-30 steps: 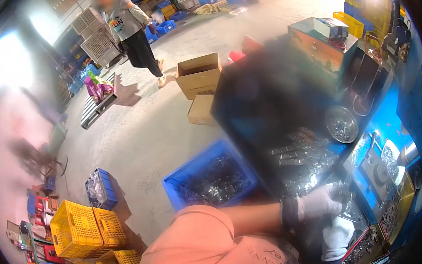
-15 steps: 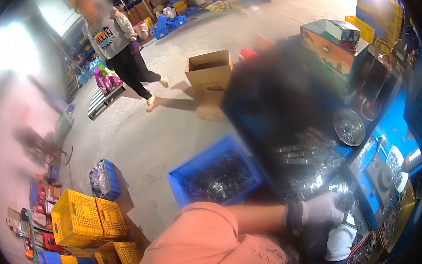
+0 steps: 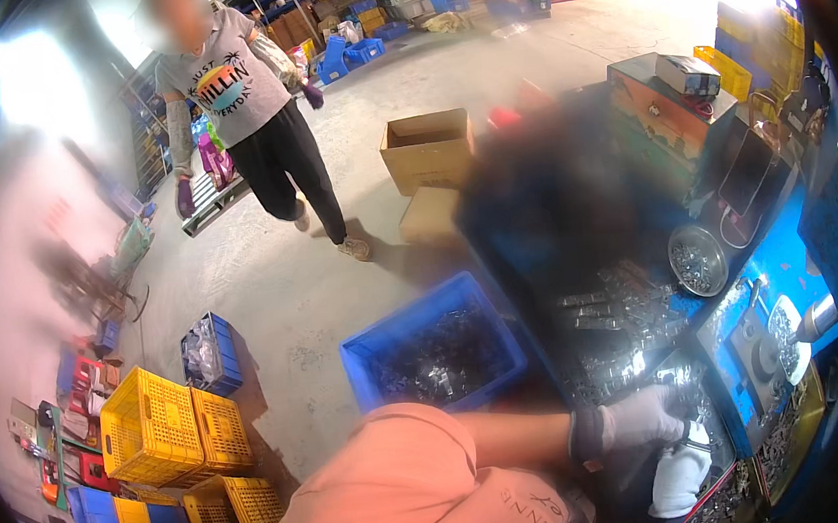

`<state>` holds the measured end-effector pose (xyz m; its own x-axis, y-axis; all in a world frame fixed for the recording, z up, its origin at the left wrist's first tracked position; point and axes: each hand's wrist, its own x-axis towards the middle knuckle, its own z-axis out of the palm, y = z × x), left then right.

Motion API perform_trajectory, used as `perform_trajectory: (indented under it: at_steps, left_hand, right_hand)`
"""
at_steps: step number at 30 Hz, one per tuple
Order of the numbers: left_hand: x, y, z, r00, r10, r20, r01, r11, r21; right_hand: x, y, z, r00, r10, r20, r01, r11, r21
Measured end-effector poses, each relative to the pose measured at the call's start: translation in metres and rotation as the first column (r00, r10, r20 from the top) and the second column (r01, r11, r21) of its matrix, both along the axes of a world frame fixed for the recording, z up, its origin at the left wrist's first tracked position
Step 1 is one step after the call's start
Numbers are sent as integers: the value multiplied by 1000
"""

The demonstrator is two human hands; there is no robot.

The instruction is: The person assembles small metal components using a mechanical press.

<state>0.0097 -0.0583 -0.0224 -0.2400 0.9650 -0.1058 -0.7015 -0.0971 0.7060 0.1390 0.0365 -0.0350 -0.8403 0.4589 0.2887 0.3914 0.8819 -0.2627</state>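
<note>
So the heap of small, shiny, silvery metal pieces (image 3: 681,374) sits right at your fingertips, just past your white-gloved left hand (image 3: 642,417) on the dark work surface. That hand's fingers look bent and fairly narrow, down by the pieces, but I honestly can't tell if you've got one pinched. Your white-gloved right hand (image 3: 681,479) is tucked just beside it, lower down, fingertips up near the left ones; can't tell what's in there either. Beyond the heap there's a round metal bowl (image 3: 707,238) of similar bits, and to your right a flat grey metal plate (image 3: 735,338) on the blue bench. Left of the heap, a blue rectangular plastic crate (image 3: 404,322) holds more dark, shiny bits. Well apart, a person in a grey printed T-shirt (image 3: 234,88) is on the floor side.
</note>
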Motion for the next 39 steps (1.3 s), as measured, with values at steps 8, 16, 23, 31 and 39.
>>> perform_trajectory:
  at_steps: [8,16,23,31,39]
  left_hand:
    - [8,1,15,997,72,-25,-71,997,44]
    - [16,11,1,985,134,-106,-133,991,21]
    - [12,3,14,981,-12,-192,-14,991,-136]
    - [17,11,-6,998,-62,-19,62,998,-7]
    - [13,12,-17,926,62,-373,-10,990,140]
  right_hand:
    - [15,0,7,884,-373,-282,-164,317,-934]
    - [29,21,-50,832,-471,-293,-362,-62,-930]
    - [40,21,-61,779,-574,-252,-535,-400,-744]
    - [29,-7,-33,707,-643,-294,-441,-77,-894]
    - [40,-3,2,864,-401,-303,-418,-238,-877]
